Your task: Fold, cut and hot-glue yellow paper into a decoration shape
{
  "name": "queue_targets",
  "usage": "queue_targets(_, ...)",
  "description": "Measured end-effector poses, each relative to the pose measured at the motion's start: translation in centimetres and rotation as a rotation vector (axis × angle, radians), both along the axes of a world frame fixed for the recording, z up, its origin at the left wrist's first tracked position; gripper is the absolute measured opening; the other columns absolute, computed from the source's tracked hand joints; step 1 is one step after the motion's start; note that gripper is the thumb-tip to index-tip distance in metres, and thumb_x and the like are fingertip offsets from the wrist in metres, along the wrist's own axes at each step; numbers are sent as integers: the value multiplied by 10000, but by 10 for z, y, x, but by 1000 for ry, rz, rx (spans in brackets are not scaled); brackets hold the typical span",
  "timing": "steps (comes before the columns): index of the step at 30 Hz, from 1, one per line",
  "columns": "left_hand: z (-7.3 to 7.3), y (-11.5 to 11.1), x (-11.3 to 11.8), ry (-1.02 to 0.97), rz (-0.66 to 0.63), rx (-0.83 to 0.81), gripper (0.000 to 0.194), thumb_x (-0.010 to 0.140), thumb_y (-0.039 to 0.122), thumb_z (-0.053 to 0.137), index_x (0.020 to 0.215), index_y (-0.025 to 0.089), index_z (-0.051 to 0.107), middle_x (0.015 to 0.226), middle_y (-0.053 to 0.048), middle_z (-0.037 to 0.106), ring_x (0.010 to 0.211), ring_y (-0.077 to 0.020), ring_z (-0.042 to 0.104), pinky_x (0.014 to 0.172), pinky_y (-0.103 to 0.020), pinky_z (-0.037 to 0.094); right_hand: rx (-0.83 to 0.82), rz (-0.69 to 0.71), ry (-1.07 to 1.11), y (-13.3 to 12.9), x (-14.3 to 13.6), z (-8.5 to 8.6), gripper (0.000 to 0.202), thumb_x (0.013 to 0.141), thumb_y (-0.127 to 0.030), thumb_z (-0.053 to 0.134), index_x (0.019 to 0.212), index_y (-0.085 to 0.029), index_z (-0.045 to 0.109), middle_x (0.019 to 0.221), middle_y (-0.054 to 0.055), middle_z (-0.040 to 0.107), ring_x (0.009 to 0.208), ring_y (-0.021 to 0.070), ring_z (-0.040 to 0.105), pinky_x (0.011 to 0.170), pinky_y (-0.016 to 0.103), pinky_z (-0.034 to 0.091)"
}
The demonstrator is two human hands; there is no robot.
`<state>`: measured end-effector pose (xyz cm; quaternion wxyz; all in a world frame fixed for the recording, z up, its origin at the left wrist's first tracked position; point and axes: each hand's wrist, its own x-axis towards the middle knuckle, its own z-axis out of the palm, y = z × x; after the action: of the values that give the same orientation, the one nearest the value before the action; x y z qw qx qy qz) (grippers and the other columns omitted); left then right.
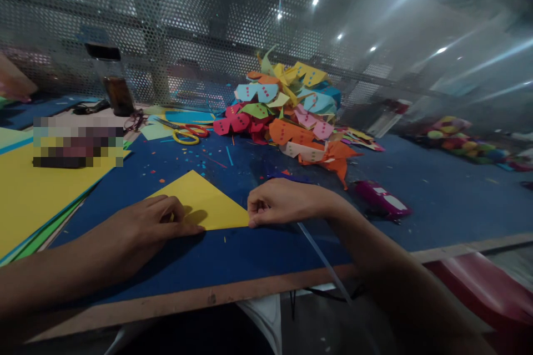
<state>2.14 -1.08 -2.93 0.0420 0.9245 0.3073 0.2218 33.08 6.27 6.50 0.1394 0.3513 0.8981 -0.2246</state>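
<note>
A sheet of yellow paper (212, 197) folded into a triangle lies on the blue tabletop, its peak pointing away from me and its long edge towards me. My left hand (156, 219) bends over the paper's left part, fingers curled and pressing it down, with the thumb along the near edge. The left corner is hidden beneath this hand. At the right corner, my right hand (283, 202) is closed, pinching the tip of the paper between thumb and curled fingers.
Behind my hands rises a heap of coloured folded paper shapes (291, 133). Scissors (185, 134) and paper scraps lie left of it. Large coloured sheets (41, 194) are stacked at left, near a bottle (114, 80). A purple pouch (381, 199) sits right.
</note>
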Motion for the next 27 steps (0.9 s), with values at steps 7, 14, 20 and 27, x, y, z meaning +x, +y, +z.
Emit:
queue_targets(7,-1,1,-1,-17,-24,16,502,1067,136,388,1396,395,665,990,-39,621,792,-161,618,706,-260,509,3,5,-26,3,4,1,169,907,-328,760,934,-167,800,844,15,772,752,143,671,606,218,360)
queue_targets(14,-1,2,0,-19,-34,1,501,1073,134,379,1410,380,656,977,-51,620,794,-168,606,694,-264,489,4,9,-53,5,8,2,157,897,-333,766,898,-180,798,812,5,761,729,140,666,591,230,344)
queue_targets(20,-2,3,1,-27,-36,23,480,1079,141,394,1407,372,659,975,-43,606,802,-161,611,696,-264,484,16,0,-77,4,9,4,152,901,-333,753,858,-190,781,790,-2,750,715,142,656,585,238,333)
queue_targets(27,-1,1,1,-9,-31,-3,493,1066,113,406,1400,374,659,978,-40,608,827,-163,607,700,-259,465,89,-71,135,-4,9,14,381,816,-476,861,1000,-181,705,931,14,709,827,170,643,655,240,400)
